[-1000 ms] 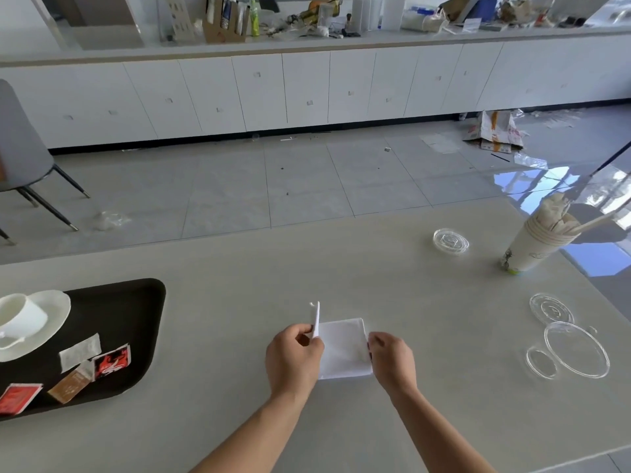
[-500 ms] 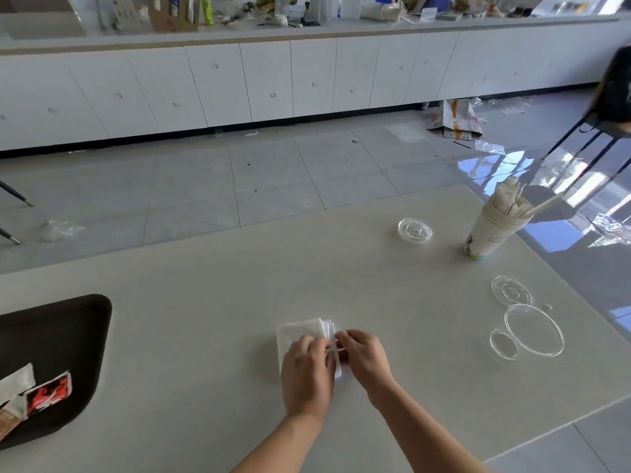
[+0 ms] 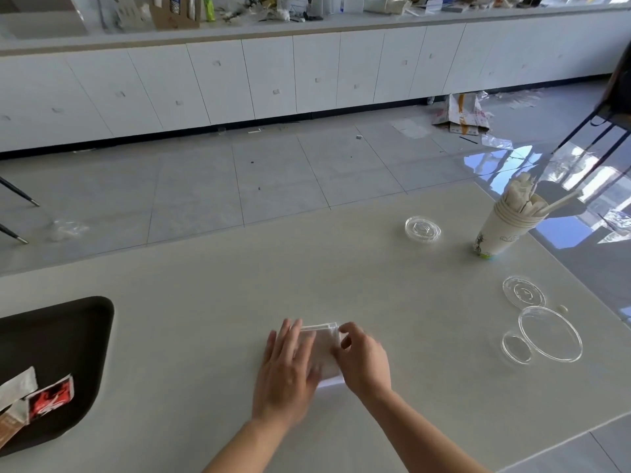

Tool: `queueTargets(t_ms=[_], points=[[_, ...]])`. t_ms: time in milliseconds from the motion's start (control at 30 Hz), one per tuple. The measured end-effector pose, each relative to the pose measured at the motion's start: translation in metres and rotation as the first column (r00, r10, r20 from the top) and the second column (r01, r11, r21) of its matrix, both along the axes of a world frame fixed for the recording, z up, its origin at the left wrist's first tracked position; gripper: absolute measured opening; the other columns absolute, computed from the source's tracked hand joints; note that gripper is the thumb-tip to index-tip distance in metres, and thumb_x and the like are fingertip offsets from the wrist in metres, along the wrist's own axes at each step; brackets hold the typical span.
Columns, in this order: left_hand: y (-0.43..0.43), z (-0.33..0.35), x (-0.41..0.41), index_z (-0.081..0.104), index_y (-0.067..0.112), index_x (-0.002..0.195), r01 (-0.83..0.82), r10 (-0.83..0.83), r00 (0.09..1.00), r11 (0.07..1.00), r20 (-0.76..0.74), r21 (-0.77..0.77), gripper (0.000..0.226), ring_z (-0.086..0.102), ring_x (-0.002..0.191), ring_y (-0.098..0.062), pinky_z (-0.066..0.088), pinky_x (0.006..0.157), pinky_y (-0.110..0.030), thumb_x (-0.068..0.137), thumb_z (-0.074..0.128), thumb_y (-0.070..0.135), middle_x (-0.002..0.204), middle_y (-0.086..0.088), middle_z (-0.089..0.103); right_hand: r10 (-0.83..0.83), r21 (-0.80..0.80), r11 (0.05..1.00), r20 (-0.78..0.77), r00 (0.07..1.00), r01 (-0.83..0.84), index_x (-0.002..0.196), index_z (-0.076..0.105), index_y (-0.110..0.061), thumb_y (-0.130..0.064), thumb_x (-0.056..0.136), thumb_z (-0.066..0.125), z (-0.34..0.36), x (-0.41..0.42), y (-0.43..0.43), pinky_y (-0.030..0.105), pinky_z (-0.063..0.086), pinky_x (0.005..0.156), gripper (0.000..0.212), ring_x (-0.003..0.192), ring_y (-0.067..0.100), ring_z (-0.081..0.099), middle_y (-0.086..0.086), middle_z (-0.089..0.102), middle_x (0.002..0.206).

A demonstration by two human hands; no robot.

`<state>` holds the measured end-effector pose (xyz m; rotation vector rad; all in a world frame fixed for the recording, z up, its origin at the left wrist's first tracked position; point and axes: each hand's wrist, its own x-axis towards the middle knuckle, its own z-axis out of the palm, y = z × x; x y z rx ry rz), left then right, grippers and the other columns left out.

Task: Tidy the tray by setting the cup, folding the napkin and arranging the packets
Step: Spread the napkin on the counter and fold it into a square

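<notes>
Tabletop: the pale beige tabletop (image 3: 211, 322) carries everything; the work is at its near middle, straight ahead of the person.
Tray: the dark brown plastic tray (image 3: 85, 339) lies well apart to the left, cut off by the picture's edge; the cup named in the task is not in view.
Napkin: the white folded paper napkin (image 3: 326, 349) lies flat on the tabletop between the two hands, its long axis running away from the person, layered edges showing at the far end.
Left hand: the left hand (image 3: 290, 363) lies palm down over the napkin's left half, fingers (image 3: 290, 332) stretched out and slightly spread, pressing it flat.
Right hand: the right hand (image 3: 365, 356) is at the napkin's right edge, fingers curled in at the far right corner; whether they pinch the paper or only touch it I cannot tell.
Key relation: both hands touch the napkin; the tray lies to the left, so the left hand is probably the nearer one for carrying it there.
Packets: a red printed sauce packet (image 3: 51, 397), a grey-white packet (image 3: 17, 387) and a brown packet (image 3: 8, 428) lie close together in the tray's near corner, partly cut off.
Hidden: most of the napkin's left half is under the left palm; motion blur softens the fingers and the fold lines.
</notes>
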<state>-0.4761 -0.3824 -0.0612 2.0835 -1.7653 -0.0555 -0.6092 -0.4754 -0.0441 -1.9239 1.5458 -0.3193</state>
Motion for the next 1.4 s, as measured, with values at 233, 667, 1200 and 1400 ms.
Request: queueTargets(t_ms=[233, 667, 1200, 1400], points=[[-0.005, -0.017, -0.002, 0.03, 0.007, 0.149, 0.002, -0.058, 0.984, 0.949, 0.168, 0.316, 0.08, 0.017, 0.146, -0.033, 0.014, 0.112, -0.051, 0.092, 0.024, 0.064, 0.158, -0.013, 0.022, 0.502, -0.231, 0.794, -0.273, 0.821, -0.563, 0.156, 0.013, -0.04, -0.037, 0.1, 0.031, -0.031, -0.015, 0.003, 0.04, 0.005, 0.124, 0.058, 0.154, 0.015, -0.004, -0.026, -0.002, 0.164], [0.019, -0.003, -0.01, 0.053, 0.004, 0.13, -0.307, 0.314, 0.949, 0.903, 0.027, 0.301, 0.079, 0.05, 0.122, -0.04, 0.044, 0.097, -0.051, 0.07, 0.063, 0.055, 0.135, -0.021, 0.052, 0.514, -0.196, 0.775, -0.357, 0.78, -0.601, 0.157, 0.005, -0.037, -0.052, 0.101, 0.023, -0.046, -0.024, -0.006, 0.044, -0.004, 0.122, 0.06, 0.154, 0.017, -0.005, -0.025, -0.009, 0.163], [0.005, 0.041, -0.004, 0.051, 0.019, 0.071, -0.433, 0.516, 0.546, 0.848, -0.66, 0.305, 0.019, 0.054, 0.063, -0.019, 0.043, 0.057, -0.03, 0.065, 0.057, 0.003, 0.066, 0.006, 0.06, 0.435, -0.131, 0.883, -0.132, 0.891, -0.451, 0.155, 0.024, -0.025, -0.058, 0.08, 0.066, -0.015, -0.006, -0.018, 0.034, 0.022, 0.119, 0.092, 0.138, 0.018, 0.03, -0.007, 0.034, 0.152], [0.023, 0.066, 0.025, 0.061, 0.025, 0.068, -0.371, 0.339, 0.381, 0.908, -0.86, 0.194, 0.017, 0.051, 0.054, -0.006, 0.04, 0.049, -0.017, 0.056, 0.057, 0.014, 0.061, 0.011, 0.061, 0.352, 0.171, 0.877, 0.408, 0.843, -0.449, 0.15, 0.039, -0.029, -0.033, 0.086, 0.076, 0.018, 0.0, -0.005, 0.012, 0.039, 0.102, 0.074, 0.127, 0.005, 0.05, -0.016, 0.056, 0.137]])
